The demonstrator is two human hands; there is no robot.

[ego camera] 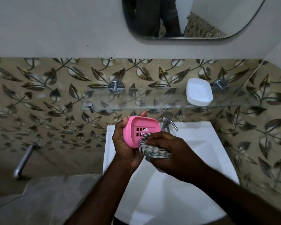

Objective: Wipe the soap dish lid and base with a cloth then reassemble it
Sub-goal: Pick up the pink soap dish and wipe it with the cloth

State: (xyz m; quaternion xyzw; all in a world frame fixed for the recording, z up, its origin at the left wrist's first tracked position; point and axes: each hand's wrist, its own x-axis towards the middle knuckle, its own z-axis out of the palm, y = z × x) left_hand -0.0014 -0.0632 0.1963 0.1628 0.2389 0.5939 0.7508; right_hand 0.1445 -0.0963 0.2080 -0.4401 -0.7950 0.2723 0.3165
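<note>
My left hand (126, 143) grips the pink soap dish base (140, 125) over the sink, tilted so its slotted inside faces me. My right hand (173, 150) is shut on a bunched grey and white cloth (152, 149), whose tip presses into the base's near right corner by the drain slots. The translucent white lid (199, 91) lies on the glass shelf (120, 101) at the right, apart from both hands.
A white sink (169, 192) sits below my hands, with a chrome tap (168, 122) just right of the base. The glass shelf hangs on the leaf-patterned tile wall. A mirror (185, 18) is above. A chrome pipe (23, 161) runs at the left.
</note>
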